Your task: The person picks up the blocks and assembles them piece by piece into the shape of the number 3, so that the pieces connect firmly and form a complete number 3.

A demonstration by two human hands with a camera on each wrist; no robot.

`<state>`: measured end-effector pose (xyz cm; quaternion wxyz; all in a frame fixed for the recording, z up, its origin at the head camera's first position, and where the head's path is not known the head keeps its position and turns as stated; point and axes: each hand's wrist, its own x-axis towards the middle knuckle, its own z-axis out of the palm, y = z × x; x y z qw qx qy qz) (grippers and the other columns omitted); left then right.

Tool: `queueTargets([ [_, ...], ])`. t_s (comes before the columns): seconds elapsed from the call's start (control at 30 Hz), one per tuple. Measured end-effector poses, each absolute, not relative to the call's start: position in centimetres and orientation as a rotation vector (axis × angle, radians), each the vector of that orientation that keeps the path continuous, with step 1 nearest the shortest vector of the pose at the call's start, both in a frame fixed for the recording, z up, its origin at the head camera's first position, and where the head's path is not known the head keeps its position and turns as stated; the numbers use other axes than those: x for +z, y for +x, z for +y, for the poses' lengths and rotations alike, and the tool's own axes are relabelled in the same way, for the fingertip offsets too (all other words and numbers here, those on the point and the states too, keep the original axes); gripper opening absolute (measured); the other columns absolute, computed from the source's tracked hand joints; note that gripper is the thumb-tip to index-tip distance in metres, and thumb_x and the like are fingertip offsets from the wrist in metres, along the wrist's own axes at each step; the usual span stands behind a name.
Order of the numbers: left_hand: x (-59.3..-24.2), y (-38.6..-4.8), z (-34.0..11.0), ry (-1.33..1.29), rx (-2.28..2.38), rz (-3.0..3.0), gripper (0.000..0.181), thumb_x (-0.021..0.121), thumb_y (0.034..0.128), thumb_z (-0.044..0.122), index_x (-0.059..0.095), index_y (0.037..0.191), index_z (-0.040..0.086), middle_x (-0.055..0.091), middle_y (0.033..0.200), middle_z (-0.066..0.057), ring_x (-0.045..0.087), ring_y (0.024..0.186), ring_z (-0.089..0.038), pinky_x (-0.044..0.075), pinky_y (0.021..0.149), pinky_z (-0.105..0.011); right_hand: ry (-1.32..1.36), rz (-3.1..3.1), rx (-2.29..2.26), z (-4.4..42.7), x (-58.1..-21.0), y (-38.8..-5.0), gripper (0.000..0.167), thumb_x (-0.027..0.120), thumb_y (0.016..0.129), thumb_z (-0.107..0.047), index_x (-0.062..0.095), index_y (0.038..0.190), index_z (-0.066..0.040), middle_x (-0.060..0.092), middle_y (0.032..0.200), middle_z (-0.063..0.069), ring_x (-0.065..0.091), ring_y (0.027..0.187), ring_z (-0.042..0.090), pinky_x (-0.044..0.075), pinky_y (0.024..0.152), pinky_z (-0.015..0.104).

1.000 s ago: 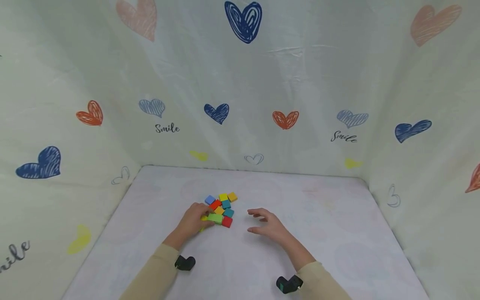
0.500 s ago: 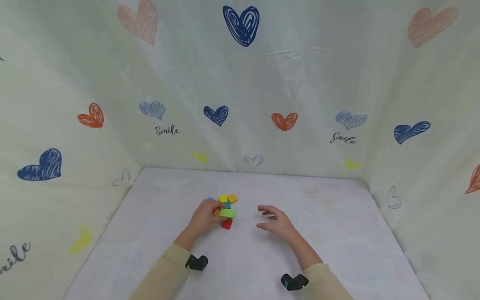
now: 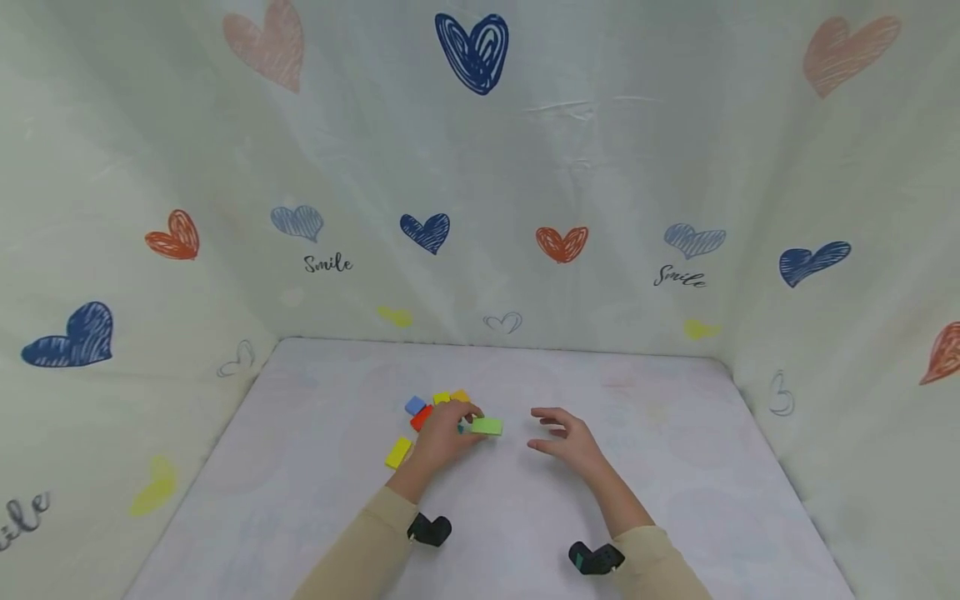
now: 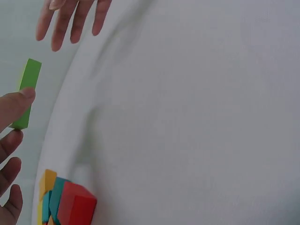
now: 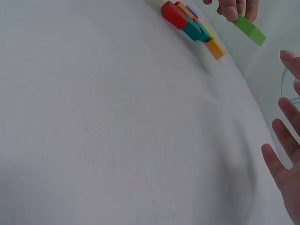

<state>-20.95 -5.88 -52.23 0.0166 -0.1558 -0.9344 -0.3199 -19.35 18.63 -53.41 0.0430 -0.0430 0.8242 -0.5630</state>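
While the left hand pinched a green block, the right hand was kinda spread wide nearby, other blocks mostly bunched on the bench.

One high view, two close
The head camera looks forward and down over the tabletop; the left wrist camera and right wrist camera, nearer, look down from either side and share the green block.
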Motion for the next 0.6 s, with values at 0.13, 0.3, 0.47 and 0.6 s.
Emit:
queueTargets([
  [0.13, -53.0, -20.9, -4.5, -0.454, -0.979, -2.934, 0.028, 0.084, 0.0775, 0.024, 0.07, 0.101, 0.018, 0.062, 0.09, 0.004, 0.054, 0.086, -0.017, 0.048, 0.076, -0.033, -0.103, 2.503, -1.763, 19.2, -54.0, -19.4, 0.051, 0.081, 0.078, -0.004, 0.063, 0.126, -0.003, 0.063, 0.125, 0.009, 0.054, 0.118, 0.029, 0.041, 0.102, 0.049],
  [0.3, -54.2, -20.6, -3.2, -0.437, -0.997, -2.98, 0.028, 0.084, 0.0775, 0.029, 0.07, 0.1, 0.02, 0.059, 0.086, 0.007, 0.051, 0.083, -0.015, 0.047, 0.073, -0.031, -0.076, 2.494, -1.779, 19.6, -54.8, -19.5, 0.051, 0.082, 0.078, -0.006, 0.063, 0.125, -0.004, 0.064, 0.122, 0.008, 0.055, 0.117, 0.028, 0.04, 0.102, 0.049],
  [0.47, -55.0, -20.4, -2.1, -0.401, -0.965, -3.012, 0.028, 0.083, 0.0776, 0.033, 0.071, 0.1, 0.021, 0.058, 0.085, 0.008, 0.051, 0.082, -0.014, 0.047, 0.072, -0.029, -0.03, 2.547, -1.688, 19.8, -55.3, -19.4, 0.049, 0.083, 0.077, -0.013, 0.066, 0.123, -0.009, 0.065, 0.122, 0.005, 0.052, 0.12, 0.029, 0.038, 0.103, 0.051],
  [0.6, -55.7, -20.6, -1.3, -0.401, -0.885, -3.021, 0.028, 0.083, 0.0772, 0.035, 0.071, 0.1, 0.023, 0.057, 0.084, 0.01, 0.05, 0.081, -0.013, 0.046, 0.069, -0.026, 0.013, 2.567, -1.636, 19.9, -56.1, -19.6, 0.045, 0.085, 0.075, -0.018, 0.07, 0.117, -0.014, 0.065, 0.122, 0.003, 0.049, 0.125, 0.031, 0.034, 0.105, 0.053],
])
